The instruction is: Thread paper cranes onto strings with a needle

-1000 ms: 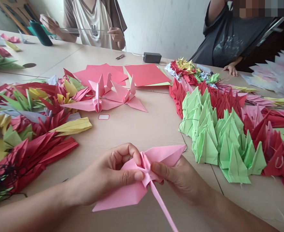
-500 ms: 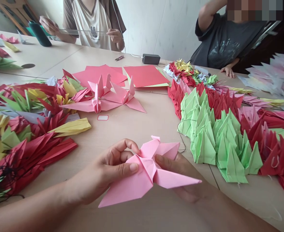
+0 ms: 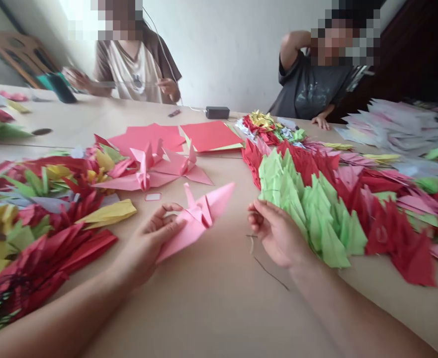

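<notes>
- Off to one side now, the right hand (image 3: 274, 231) is clear of the pink crane (image 3: 200, 214) that both hands grip in the earlier frame.
- That crane is raised above the table (image 3: 204, 318), tilted, its lower wing pinched between thumb and fingers of the left hand (image 3: 153, 238).
- On the right hand, thumb and forefinger press together, other fingers curled, just beside the green folded pieces (image 3: 317, 214); I cannot tell whether they pinch something thin.
- Below it lies a dark thread (image 3: 271, 273).
- Beyond the left hand, more pink cranes (image 3: 143, 176) sit before red sheets (image 3: 207, 135).
</notes>
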A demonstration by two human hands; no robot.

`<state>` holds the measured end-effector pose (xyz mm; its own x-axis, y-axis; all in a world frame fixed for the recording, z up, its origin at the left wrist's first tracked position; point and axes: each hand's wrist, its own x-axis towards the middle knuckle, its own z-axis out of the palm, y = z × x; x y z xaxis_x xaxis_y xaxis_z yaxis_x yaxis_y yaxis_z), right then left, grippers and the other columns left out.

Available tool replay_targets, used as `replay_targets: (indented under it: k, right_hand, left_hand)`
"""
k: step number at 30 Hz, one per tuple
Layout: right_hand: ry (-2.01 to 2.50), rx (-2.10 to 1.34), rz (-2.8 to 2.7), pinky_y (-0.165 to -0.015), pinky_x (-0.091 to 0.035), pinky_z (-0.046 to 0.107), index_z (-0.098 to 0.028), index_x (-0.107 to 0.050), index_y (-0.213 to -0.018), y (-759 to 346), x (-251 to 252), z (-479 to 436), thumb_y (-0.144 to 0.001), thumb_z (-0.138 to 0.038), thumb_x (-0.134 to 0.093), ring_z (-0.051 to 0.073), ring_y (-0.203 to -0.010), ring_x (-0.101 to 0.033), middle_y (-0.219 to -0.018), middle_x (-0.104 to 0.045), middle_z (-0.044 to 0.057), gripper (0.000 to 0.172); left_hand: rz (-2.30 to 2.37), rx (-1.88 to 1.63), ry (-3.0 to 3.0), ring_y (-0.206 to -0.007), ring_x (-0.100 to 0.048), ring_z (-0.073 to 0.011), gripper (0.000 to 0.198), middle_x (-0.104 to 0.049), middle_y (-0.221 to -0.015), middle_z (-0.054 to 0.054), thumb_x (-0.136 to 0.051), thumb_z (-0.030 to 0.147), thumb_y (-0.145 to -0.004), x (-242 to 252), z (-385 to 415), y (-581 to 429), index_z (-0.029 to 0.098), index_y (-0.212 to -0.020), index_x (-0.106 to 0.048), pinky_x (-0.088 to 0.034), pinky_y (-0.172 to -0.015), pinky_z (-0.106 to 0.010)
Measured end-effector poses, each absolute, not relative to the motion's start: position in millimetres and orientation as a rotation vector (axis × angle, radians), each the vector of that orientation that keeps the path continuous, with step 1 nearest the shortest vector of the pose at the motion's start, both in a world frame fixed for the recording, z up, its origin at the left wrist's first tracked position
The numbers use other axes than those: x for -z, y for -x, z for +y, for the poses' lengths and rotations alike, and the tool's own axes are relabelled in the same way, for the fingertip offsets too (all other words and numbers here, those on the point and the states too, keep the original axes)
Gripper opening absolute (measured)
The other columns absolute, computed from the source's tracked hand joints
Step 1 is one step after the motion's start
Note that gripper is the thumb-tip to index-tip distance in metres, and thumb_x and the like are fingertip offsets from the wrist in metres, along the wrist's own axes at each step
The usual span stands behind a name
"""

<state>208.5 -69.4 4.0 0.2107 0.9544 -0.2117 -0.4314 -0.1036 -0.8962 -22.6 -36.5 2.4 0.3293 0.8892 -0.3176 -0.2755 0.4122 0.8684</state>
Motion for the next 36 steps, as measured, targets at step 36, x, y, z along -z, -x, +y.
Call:
replay_targets:
  k: [36]
  right_hand:
    - [1.798, -0.469, -2.245, -0.09, -0.051, 0.036, -0.021, -0.066, -0.124, -212.6, -0.6, -206.9, -0.087, -0.013, -0.072, 0.023, -0.102, -0.057, -0.109, -0.057, 0.008, 0.038]
  left_hand:
    - [1.417, -0.9, -1.616, -0.059, -0.053, -0.0135, 0.036, -0.057, -0.072, 0.006, -0.059, 0.045, -0.081, 12.6, -31.5, 31.7, 0.022, -0.109, -0.054, -0.04, -0.051, -0.022]
